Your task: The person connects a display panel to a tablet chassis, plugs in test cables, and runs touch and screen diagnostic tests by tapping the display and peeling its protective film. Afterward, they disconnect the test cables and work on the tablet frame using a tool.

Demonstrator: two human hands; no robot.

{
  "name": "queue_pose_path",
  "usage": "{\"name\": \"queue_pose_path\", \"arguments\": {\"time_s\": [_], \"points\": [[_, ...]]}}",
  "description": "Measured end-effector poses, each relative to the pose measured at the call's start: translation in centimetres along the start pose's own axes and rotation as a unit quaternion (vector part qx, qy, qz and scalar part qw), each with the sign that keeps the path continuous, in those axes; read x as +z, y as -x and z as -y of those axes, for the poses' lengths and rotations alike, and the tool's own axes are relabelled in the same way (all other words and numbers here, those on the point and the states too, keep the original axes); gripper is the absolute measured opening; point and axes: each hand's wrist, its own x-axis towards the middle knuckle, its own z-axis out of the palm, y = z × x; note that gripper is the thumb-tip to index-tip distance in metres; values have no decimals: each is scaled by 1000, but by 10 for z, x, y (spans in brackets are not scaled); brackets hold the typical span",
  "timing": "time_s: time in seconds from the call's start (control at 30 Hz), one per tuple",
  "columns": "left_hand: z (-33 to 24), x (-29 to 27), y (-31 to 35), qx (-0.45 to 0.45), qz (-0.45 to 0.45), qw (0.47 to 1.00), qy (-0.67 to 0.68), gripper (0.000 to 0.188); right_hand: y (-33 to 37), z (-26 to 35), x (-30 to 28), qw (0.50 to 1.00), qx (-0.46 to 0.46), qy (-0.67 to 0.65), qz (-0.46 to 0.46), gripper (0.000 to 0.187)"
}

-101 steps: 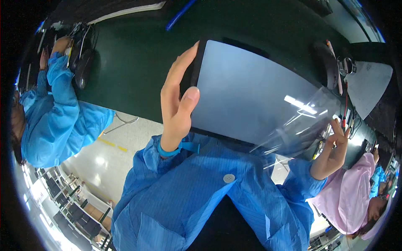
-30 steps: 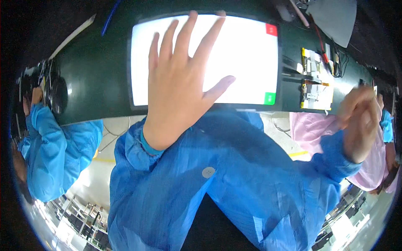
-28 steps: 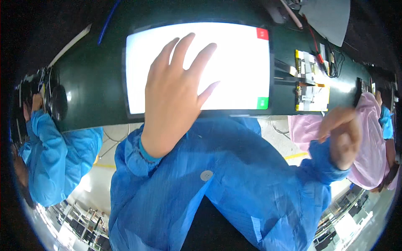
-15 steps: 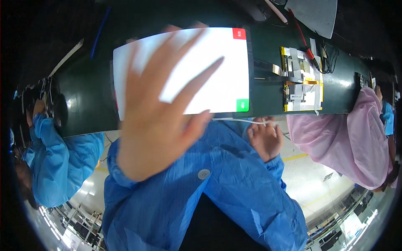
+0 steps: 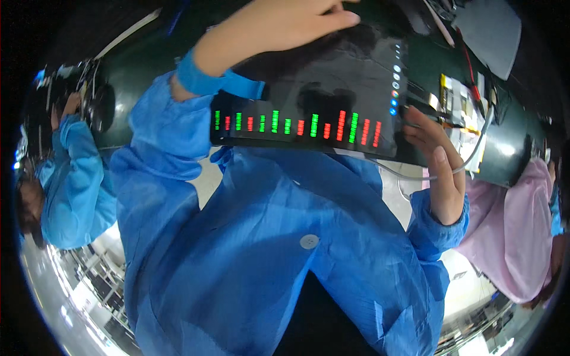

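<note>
A tablet [image 5: 285,77] lies at the near edge of the dark green bench, its screen now dark. Red and green text bars line its near side, and small round icons run down its right side. My left hand [image 5: 297,24] reaches over the far part of the tablet, thumb stretched out; the top of the picture cuts off some fingers. A blue wrist strap [image 5: 205,74] circles that wrist. Beside the tablet's right edge, my right hand [image 5: 436,154] is open, fingers and thumb apart. A white cable [image 5: 392,173] runs from the tablet's near edge across this hand.
Taped battery packs [image 5: 457,101] lie right of the tablet, by a red-and-black lead [image 5: 474,83]. A pale sheet [image 5: 490,35] lies at the far right. People in light blue [image 5: 80,184] and pink [image 5: 504,231] sit on either side.
The tablet's screen went from white with red and green corners to dark with coloured bars. My left hand moved toward the far side; my right hand rose to the tablet's right edge. The view shifted.
</note>
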Motion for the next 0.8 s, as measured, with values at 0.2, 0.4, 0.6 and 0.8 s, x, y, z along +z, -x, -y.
{"name": "queue_pose_path", "arguments": {"time_s": [0.2,0.4,0.6,0.8], "points": [[3,-6,-4,27,16,988,148,27,-11,1,7,999,-2,45,-27,56],[-1,10,-3,30,-38,998,39,26,-12,3,7,992,52,108,-46,54],[-1,4,-2,10,2,996,86,31,-19,1,13,994,11,86,-62,54],[-10,-9,45,10,103,988,-115,87,-9,1,8,988,4,119,-102,43]]}}
